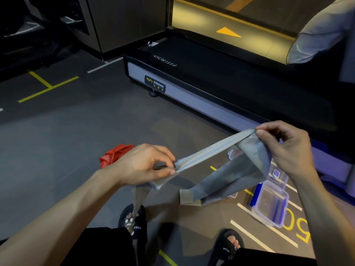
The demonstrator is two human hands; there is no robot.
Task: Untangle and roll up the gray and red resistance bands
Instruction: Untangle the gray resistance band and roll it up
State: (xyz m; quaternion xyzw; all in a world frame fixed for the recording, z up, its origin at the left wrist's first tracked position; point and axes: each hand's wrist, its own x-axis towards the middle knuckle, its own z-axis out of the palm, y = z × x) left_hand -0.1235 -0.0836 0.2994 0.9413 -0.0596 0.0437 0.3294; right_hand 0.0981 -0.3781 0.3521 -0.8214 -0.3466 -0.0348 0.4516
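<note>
The floor [67, 131] is dark gray gym matting with yellow and white lines, and a black treadmill [221, 77] sits along the far side. A person stands over it in black sandals, holding the gray band [209, 152] up in the air with both hands.

The left hand [146, 164] has a tight grip — thumb and fingers pinch one bunched part of the gray band. The right hand [284, 148] pinches another part higher up, fingers curled round the edge. Between the two hands the band is pulled into a straight strip. The rest hangs down in loose folds, and one thin end drops toward the left foot.

The red band [113, 154] lies in a crumpled heap on the floor, just behind the left hand, and no hand touches it. Some clear plastic boxes [269, 204] sit on the floor to the right.

What could go wrong? The hanging end could get caught under a sandal, or the band could slip and snap back if one pinch lets go while it is pulled tight. Twists in the loose folds may get tighter if pulled the wrong way.

Part of the red band hides behind the hand. The hanging folds overlap, so it is hard to tell if a knot is left.
</note>
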